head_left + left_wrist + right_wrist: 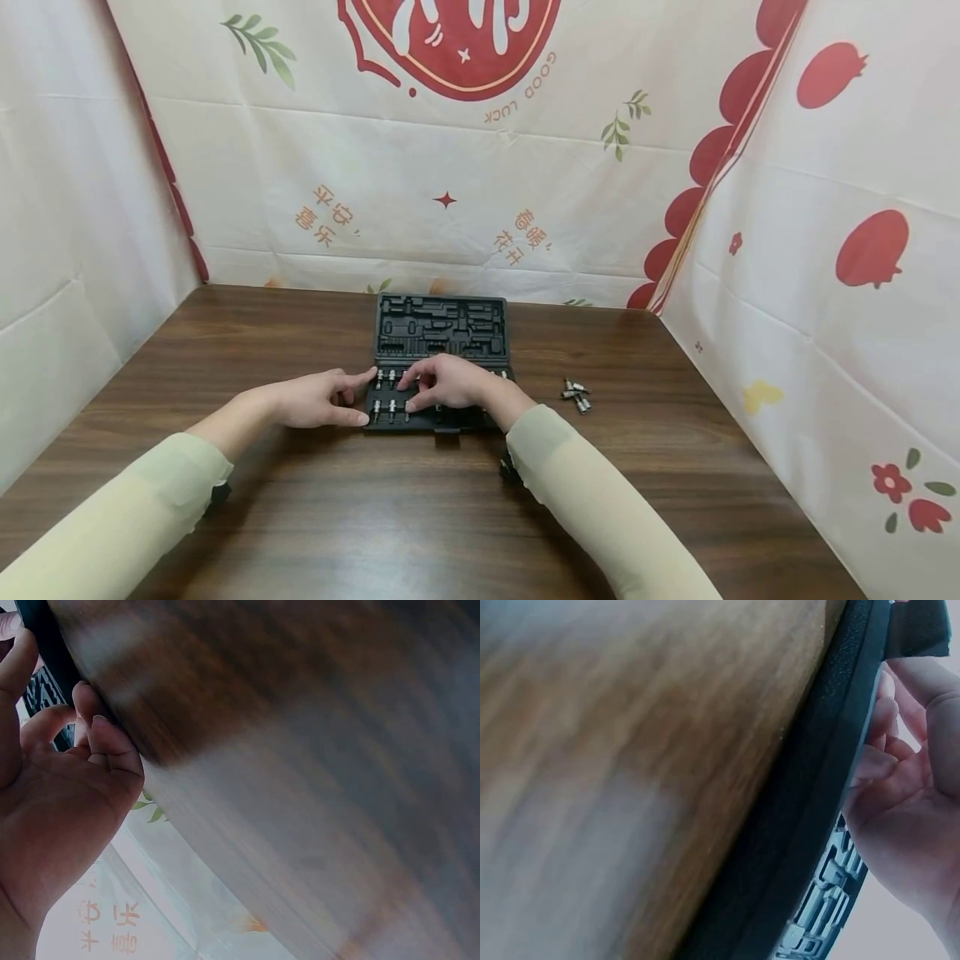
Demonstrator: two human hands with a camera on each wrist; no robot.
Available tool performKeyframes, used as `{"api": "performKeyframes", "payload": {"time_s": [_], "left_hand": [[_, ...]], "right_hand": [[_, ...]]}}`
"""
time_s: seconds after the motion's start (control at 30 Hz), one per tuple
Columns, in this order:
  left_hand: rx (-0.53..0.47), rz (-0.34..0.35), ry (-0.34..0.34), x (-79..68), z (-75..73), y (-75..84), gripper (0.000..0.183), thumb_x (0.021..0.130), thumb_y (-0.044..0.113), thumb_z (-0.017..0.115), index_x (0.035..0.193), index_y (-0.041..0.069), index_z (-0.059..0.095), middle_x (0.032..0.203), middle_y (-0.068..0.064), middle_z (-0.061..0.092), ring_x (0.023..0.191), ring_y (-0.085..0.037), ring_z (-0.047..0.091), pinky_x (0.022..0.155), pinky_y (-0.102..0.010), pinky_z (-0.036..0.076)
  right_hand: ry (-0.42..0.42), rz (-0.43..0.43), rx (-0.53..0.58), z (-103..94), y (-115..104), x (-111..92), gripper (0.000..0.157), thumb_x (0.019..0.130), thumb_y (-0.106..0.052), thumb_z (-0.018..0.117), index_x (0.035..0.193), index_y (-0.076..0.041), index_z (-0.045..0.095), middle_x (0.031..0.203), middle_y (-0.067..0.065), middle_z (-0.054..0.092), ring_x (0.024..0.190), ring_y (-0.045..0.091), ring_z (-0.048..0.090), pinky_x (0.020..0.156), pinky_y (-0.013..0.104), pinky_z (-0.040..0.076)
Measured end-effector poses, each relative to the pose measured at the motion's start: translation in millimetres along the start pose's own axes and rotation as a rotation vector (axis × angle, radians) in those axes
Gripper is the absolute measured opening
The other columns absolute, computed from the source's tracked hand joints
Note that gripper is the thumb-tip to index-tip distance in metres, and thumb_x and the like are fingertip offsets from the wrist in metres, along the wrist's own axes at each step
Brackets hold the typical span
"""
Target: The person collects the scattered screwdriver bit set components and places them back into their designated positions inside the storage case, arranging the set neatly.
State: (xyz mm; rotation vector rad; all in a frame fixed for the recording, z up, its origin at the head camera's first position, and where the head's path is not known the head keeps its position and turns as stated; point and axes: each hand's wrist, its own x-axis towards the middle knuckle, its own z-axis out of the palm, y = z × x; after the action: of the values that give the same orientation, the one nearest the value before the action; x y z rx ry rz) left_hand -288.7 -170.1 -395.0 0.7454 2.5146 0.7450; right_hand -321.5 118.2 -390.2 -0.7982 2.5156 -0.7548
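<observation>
An open black plastic tool case (pixel 442 362) lies on the table, its moulded lid tilted back. Small silver bit sockets (pixel 392 408) sit in two rows of slots in its lower half. My left hand (pixel 318 400) rests at the case's left edge, forefinger at the upper part and thumb near the front corner. Above the lower half is my right hand (pixel 453 383), thumb over the front row and forefinger near the back row, their tips apart. That hand and wrist cover many slots. In the right wrist view, the case wall (pixel 802 765) hides its fingertips.
Several loose silver bit sockets (pixel 577 393) lie in a small heap on the brown wooden table (pixel 337 517), right of the case. Printed white cloth (pixel 450 167) hangs at the back and both sides. A latch (pixel 447 440) juts from the case's front.
</observation>
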Motion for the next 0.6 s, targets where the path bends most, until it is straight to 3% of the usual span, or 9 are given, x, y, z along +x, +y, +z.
{"api": "performKeyframes", "payload": {"time_s": [0.23, 0.4, 0.6], "left_hand": [[-0.010, -0.008, 0.002, -1.6, 0.9, 2.2, 0.089, 0.104, 0.045, 0.076, 0.173, 0.010, 0.032, 0.121, -0.014, 0.060, 0.101, -0.023, 0.056, 0.088, -0.038, 0.046], [-0.007, -0.010, 0.003, -1.1, 1.1, 1.6, 0.089, 0.104, 0.046, 0.076, 0.174, 0.011, 0.031, 0.123, -0.014, 0.060, 0.102, -0.022, 0.056, 0.088, -0.038, 0.047], [-0.001, 0.001, 0.002, -0.4, 1.2, 0.1, 0.091, 0.104, 0.046, 0.076, 0.174, 0.011, 0.030, 0.124, -0.014, 0.059, 0.101, -0.022, 0.056, 0.088, -0.038, 0.047]], "right_hand": [[0.028, -0.091, 0.041, -11.0, 10, -15, 0.034, 0.106, -0.037, 0.076, 0.136, -0.021, 0.077, 0.101, -0.003, 0.074, 0.087, 0.012, 0.063, 0.082, 0.032, 0.052], [0.059, -0.079, 0.135, -24.5, 22, -35, 0.037, 0.107, -0.039, 0.073, 0.138, -0.019, 0.076, 0.112, -0.001, 0.075, 0.096, 0.016, 0.068, 0.087, 0.035, 0.057], [0.135, -0.045, 0.216, -41.8, 42, -58, 0.036, 0.107, -0.040, 0.074, 0.134, -0.018, 0.077, 0.111, 0.008, 0.076, 0.095, 0.030, 0.068, 0.073, 0.036, 0.053]]}}
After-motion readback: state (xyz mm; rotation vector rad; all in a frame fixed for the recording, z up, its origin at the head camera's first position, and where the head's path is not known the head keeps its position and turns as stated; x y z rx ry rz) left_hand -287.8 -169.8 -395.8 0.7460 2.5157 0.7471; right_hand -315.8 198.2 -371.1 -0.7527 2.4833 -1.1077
